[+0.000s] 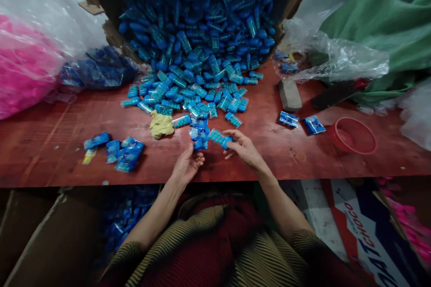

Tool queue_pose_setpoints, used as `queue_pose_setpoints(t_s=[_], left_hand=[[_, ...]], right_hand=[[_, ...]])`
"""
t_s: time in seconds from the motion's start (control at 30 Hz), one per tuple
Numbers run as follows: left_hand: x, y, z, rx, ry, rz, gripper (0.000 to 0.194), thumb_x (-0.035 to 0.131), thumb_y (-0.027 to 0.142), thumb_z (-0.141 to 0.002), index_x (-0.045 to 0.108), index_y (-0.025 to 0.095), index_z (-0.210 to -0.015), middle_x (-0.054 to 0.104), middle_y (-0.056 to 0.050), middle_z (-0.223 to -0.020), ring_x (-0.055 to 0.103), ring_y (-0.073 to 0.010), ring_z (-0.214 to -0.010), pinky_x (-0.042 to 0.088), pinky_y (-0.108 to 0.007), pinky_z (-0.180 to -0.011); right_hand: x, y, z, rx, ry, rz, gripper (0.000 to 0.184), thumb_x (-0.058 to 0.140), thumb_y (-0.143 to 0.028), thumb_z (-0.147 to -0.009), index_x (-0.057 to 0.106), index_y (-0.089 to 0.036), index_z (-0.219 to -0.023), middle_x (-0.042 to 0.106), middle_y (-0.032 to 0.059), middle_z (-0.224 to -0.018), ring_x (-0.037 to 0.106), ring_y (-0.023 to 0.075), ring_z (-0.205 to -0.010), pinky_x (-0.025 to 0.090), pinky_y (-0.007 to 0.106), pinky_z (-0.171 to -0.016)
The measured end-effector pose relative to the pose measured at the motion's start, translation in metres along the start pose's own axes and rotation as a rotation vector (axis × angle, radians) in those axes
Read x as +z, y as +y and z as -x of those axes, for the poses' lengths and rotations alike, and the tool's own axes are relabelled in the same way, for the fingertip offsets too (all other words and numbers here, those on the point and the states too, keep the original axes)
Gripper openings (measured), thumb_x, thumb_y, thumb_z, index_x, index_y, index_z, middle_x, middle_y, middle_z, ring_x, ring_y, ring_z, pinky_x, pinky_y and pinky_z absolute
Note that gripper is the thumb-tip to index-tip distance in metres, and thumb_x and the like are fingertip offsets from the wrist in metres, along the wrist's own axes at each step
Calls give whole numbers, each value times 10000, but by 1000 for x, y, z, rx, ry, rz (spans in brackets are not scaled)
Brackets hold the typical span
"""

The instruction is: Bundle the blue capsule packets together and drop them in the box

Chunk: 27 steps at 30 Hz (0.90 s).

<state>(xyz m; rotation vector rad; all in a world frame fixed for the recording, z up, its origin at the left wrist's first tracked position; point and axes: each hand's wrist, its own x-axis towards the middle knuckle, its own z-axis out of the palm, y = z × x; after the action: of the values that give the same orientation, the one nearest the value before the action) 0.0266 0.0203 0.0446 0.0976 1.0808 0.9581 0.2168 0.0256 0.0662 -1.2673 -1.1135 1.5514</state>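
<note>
My left hand [188, 163] pinches the lower edge of a short strip of blue printed packets [199, 136] between thumb and fingers. In my right hand [244, 148] is a small clear bottle [218, 137] of blue balls, held by its blue-capped end. The bottle lies almost level, its far end close to the packets. Just beyond both hands spreads a large heap of similar blue-capped bottles [198, 76], spilling from an open carton. A crumpled yellow cloth [161, 124] sits left of the packets, and a loose bottle [233, 119] lies just beyond my right hand.
On the red table [235, 166], blue packets [129, 154] lie at left, and more blue packets [314, 124] at right beside a red plastic basket [353, 136]. A grey block [289, 95] stands behind them. A bag of pink pieces [23, 67] is far left.
</note>
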Motion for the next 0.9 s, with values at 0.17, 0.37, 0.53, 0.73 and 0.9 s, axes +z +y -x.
queue_pose_setpoints(t_s=[0.17, 0.37, 0.53, 0.73, 0.9], left_hand=[[-1, -2, -2, 13, -16, 3, 207, 406, 249, -922, 549, 153, -807, 584, -25, -499, 565, -121, -422, 436, -173, -381], [-2, -2, 0, 39, -17, -26, 197, 540, 280, -861, 561, 133, -733, 590, -32, -491, 589, -134, -435, 467, -189, -390], [-2, -1, 1, 104, -72, -22, 160, 629, 285, -800, 580, 133, -791, 676, -40, -638, 657, -161, -526, 531, -222, -450], [-1, 4, 3, 216, -64, -74, 212, 705, 297, -723, 555, 154, -767, 669, 8, -649, 645, -133, -544, 527, -219, -480], [-5, 4, 0, 374, -29, -185, 234, 755, 287, -652, 593, 151, -751, 642, 37, -629, 623, -107, -604, 499, -187, -563]], right_hand=[[7, -2, 18, -20, -101, 48, 362, 592, -224, -731, 587, -203, -1093, 625, -20, -808, 585, 70, -543, 556, 232, -537], [3, -2, 20, -111, -133, 201, 355, 564, -222, -782, 619, -216, -1133, 638, 30, -1060, 569, 69, -608, 523, 240, -616], [3, -4, 22, -197, -132, 346, 348, 525, -183, -812, 627, -218, -1143, 641, 40, -1053, 595, 128, -798, 496, 283, -753], [2, -6, 23, -289, -157, 440, 347, 501, -156, -830, 621, -214, -1151, 633, 41, -1048, 584, 147, -940, 445, 313, -881], [0, -3, 22, -194, -186, 295, 351, 524, -201, -831, 606, -217, -1172, 629, 38, -1080, 581, 108, -788, 479, 278, -777]])
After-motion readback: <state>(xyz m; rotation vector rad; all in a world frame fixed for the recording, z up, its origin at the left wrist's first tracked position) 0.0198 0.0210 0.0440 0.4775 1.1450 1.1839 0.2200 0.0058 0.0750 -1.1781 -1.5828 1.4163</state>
